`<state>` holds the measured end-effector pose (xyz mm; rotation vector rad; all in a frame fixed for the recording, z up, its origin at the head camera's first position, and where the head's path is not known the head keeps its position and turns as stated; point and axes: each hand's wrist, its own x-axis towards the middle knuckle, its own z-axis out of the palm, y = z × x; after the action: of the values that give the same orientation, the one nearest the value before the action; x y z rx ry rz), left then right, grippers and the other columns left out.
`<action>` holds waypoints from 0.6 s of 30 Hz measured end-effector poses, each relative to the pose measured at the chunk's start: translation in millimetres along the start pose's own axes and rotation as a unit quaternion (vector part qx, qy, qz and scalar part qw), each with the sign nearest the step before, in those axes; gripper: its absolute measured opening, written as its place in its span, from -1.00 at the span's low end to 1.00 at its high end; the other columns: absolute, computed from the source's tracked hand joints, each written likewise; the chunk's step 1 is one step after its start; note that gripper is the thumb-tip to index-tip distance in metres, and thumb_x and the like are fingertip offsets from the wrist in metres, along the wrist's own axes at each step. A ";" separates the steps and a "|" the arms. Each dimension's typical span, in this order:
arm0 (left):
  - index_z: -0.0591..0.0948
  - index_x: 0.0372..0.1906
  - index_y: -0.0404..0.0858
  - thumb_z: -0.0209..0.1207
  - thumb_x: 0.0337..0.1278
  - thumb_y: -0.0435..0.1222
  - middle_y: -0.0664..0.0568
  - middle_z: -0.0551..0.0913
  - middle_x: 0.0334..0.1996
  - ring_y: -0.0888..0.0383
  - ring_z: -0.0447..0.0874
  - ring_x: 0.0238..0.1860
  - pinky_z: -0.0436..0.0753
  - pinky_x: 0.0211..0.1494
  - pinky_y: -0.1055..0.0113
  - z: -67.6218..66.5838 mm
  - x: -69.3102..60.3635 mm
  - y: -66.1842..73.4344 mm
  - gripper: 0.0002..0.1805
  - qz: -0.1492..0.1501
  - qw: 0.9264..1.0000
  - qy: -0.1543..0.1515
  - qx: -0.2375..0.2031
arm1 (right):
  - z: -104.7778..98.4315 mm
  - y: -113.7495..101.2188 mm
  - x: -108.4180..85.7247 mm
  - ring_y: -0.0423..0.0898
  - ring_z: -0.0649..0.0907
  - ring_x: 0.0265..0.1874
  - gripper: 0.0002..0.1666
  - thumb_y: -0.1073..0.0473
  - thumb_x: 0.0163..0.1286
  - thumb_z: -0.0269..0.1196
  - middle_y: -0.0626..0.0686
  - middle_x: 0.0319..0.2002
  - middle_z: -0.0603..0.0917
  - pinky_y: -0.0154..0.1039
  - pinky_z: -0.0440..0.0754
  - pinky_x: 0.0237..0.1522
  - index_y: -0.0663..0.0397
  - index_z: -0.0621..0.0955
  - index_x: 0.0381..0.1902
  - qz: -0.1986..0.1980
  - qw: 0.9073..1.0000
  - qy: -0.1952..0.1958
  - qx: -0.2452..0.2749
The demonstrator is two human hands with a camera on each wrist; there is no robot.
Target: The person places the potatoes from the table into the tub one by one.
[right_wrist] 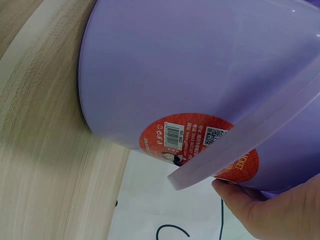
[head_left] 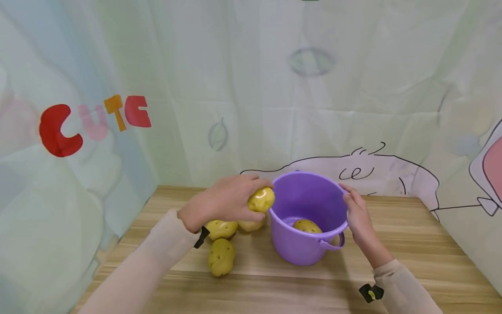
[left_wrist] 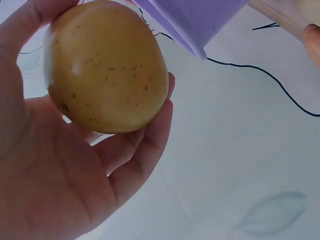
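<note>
Left grip curled round potato, right grip holding side of purple bucket

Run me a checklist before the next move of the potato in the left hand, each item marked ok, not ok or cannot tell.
1. Left hand gripping the yellow potato: ok, fingers and thumb curl round it.
2. Right hand on the purple bucket: ok, it holds the rim.
3. Room inside: ok, one potato in the bucket shows at the bottom.
4. Handle out of the way: ok, hanging outside.
5. Yellow potato over the middle of the opening: not ok, it is at the left edge.
6. Yellow potato touching the rim: cannot tell.
</note>
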<state>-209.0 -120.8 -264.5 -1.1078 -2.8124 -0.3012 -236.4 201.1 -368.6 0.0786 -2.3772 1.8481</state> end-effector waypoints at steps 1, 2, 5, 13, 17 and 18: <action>0.53 0.26 -0.09 0.33 -0.02 -0.02 0.10 0.55 -0.06 0.18 0.50 -0.18 0.56 -0.30 0.29 -1.1 2.0 0.4 -0.34 0.002 1.000 0.000 0.002 | 0.0 0.3 -0.1 0.22 0.28 0.36 -0.44 0.17 0.67 -0.31 0.33 0.44 0.23 0.08 0.17 0.40 0.26 0.19 0.51 -0.001 1.000 0.000 0.001; 0.52 0.28 -0.09 0.32 -0.01 -0.01 0.08 0.55 -0.03 0.17 0.51 -0.15 0.56 -0.28 0.28 -2.0 4.2 0.8 -0.33 0.003 1.000 -0.001 0.002 | 0.1 0.4 -0.2 0.22 0.28 0.36 -0.44 0.17 0.67 -0.31 0.33 0.44 0.24 0.08 0.17 0.40 0.26 0.19 0.51 -0.002 1.000 0.000 0.001; 0.47 0.31 -0.10 0.32 0.04 0.00 0.07 0.55 0.03 0.17 0.51 -0.11 0.56 -0.22 0.27 -4.6 11.0 3.0 -0.31 0.006 1.000 -0.004 -0.002 | -0.3 0.3 -0.5 0.22 0.29 0.36 -0.44 0.17 0.67 -0.31 0.34 0.44 0.24 0.08 0.18 0.40 0.27 0.19 0.51 -0.004 1.000 0.000 0.005; 0.41 0.28 -0.09 0.31 0.11 0.02 0.14 0.52 -0.08 0.22 0.51 -0.23 0.55 -0.32 0.34 -6.9 29.1 9.8 -0.34 0.009 1.000 -0.013 -0.014 | -0.2 -1.3 -1.0 0.23 0.27 0.38 -0.45 0.19 0.66 -0.29 0.34 0.44 0.24 0.09 0.13 0.42 0.27 0.22 0.49 -0.006 1.000 0.008 -0.006; 0.41 0.28 -0.06 0.30 0.13 0.06 0.16 0.52 -0.08 0.24 0.51 -0.21 0.55 -0.29 0.34 -5.8 37.1 12.6 -0.35 0.017 1.000 -0.014 -0.004 | 0.3 -0.8 -0.7 0.22 0.28 0.37 -0.45 0.19 0.66 -0.28 0.34 0.43 0.26 0.08 0.15 0.41 0.28 0.22 0.49 -0.005 1.000 0.009 -0.002; 0.41 0.29 -0.05 0.30 0.13 0.07 0.16 0.53 -0.08 0.24 0.51 -0.20 0.55 -0.28 0.34 -5.2 38.9 13.2 -0.34 0.018 1.000 -0.013 -0.001 | 0.4 -0.6 -0.7 0.22 0.29 0.36 -0.45 0.18 0.66 -0.29 0.34 0.43 0.26 0.08 0.16 0.41 0.28 0.22 0.49 -0.005 1.000 0.009 0.000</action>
<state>-228.3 -86.7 -251.0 -1.1703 -2.8119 -0.2873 -235.7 200.5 -368.2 0.0725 -2.3608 1.8362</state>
